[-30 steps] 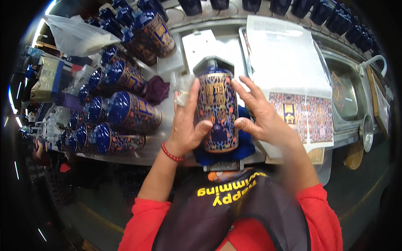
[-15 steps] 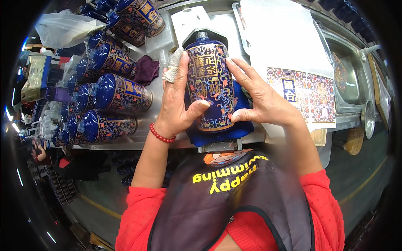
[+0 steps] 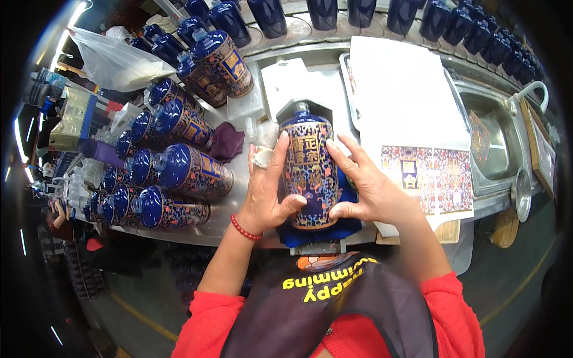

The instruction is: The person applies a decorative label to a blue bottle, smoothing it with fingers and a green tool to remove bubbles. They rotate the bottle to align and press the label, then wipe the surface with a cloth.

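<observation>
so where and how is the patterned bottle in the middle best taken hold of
Probably around the body of the patterned bottle, the left hand from the left, the right hand from the right. It lies with its neck pointing to the far side, so both long, rounded flanks face the hands. The blue cloth underneath may hinder reaching below.

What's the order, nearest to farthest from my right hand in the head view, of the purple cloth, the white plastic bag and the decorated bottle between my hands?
1. Decorated bottle: immediately left of your right hand.
2. Purple cloth: farther left, beyond your left hand.
3. White plastic bag: farthest, toward the upper left.
</observation>
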{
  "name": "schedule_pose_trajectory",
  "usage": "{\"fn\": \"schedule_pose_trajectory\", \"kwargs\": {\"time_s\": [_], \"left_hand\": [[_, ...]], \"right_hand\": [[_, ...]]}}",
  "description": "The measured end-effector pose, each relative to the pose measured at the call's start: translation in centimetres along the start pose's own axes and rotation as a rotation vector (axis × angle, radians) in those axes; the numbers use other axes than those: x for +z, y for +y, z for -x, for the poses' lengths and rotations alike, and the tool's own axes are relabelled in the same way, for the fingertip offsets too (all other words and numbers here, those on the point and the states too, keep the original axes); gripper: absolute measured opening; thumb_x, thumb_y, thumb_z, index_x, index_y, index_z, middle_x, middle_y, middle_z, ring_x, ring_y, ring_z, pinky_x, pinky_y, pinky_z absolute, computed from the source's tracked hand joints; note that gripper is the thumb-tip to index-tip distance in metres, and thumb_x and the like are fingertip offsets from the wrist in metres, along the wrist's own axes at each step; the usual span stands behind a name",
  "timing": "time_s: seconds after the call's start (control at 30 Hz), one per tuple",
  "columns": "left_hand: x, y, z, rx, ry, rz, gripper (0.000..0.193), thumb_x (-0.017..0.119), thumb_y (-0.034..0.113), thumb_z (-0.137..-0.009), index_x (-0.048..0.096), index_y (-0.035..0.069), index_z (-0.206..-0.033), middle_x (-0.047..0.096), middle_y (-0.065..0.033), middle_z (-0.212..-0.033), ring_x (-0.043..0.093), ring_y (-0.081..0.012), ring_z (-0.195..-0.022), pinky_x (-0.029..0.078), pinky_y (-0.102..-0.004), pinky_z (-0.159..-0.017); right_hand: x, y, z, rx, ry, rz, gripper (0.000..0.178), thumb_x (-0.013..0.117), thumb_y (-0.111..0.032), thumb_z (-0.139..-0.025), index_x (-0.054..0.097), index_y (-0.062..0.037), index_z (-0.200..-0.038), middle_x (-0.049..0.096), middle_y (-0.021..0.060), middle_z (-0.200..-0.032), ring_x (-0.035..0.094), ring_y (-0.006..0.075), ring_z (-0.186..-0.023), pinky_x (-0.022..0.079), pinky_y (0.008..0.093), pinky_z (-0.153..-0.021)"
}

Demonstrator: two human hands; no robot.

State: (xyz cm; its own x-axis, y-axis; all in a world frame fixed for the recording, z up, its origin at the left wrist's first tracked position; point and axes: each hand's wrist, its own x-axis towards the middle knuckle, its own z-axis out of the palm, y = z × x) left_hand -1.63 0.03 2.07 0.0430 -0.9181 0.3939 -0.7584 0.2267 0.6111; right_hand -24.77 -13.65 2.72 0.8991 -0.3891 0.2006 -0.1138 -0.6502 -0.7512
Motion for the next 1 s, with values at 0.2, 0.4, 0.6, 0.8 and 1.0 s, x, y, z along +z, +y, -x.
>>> {"fn": "schedule_pose_trajectory", "kwargs": {"time_s": [0.2,0.4,0.6,0.8,1.0], "left_hand": [[-0.1,0.3,0.0,-0.017,-0.001,0.013,0.108,0.052,0.076,-0.09,0.024,-0.001,-0.16,0.042,-0.0238,-0.156,0.034,-0.0415,-0.148,0.001,-0.0647,-0.12],[0.5,0.4,0.4,-0.069,0.05,0.073,0.121,0.051,0.081,-0.087,0.011,-0.007,-0.159,0.041,-0.0274,-0.156,0.034,-0.0422,-0.148,0.0,-0.0629,-0.121],[0.8,0.6,2.3,-0.175,0.091,0.305,0.127,0.048,0.084,-0.086,0.006,-0.012,-0.158,0.028,-0.0339,-0.16,0.026,-0.0443,-0.152,0.001,-0.0615,-0.123],[0.8,3.3,4.7,-0.127,-0.053,-0.075,0.13,0.07,0.071,-0.081,0.006,-0.012,-0.158,0.03,-0.0347,-0.158,0.026,-0.0466,-0.151,0.001,-0.0596,-0.123],[2.5,3.7,4.9,-0.112,0.067,-0.267,0.128,0.085,0.062,-0.071,0.019,-0.006,-0.158,0.04,-0.025,-0.156,0.034,-0.05,-0.145,0.001,-0.0694,-0.118]], "right_hand": [[-0.3,0.2,0.3,-0.014,-0.018,-0.038,0.107,0.087,-0.04,-0.076,0.029,-0.0116,-0.161,0.028,0.0339,-0.159,0.036,0.0512,-0.144,0.039,0.0485,-0.115],[-3.8,-3.0,-1.5,-0.093,0.029,0.235,0.063,0.076,-0.018,-0.087,0.049,-0.0018,-0.141,0.064,0.0237,-0.122,0.065,0.0402,-0.114,0.054,0.0431,-0.092],[-6.1,-8.3,-13.5,-0.35,-0.128,0.561,0.018,0.07,-0.015,-0.086,0.059,-0.0038,-0.095,0.067,0.0153,-0.071,0.069,0.0374,-0.066,0.055,0.0476,-0.059],[-4.8,-6.4,-12.1,-0.35,-0.409,0.27,0.018,0.07,-0.018,-0.084,0.062,-0.0024,-0.089,0.068,0.0167,-0.076,0.069,0.0417,-0.076,0.055,0.0503,-0.066],[-3.2,-7.1,-9.1,-0.63,0.254,0.589,0.02,0.072,-0.016,-0.08,0.068,-0.0141,-0.099,0.05,0.0012,-0.075,0.057,0.0198,-0.069,0.044,0.0375,-0.069]]}}
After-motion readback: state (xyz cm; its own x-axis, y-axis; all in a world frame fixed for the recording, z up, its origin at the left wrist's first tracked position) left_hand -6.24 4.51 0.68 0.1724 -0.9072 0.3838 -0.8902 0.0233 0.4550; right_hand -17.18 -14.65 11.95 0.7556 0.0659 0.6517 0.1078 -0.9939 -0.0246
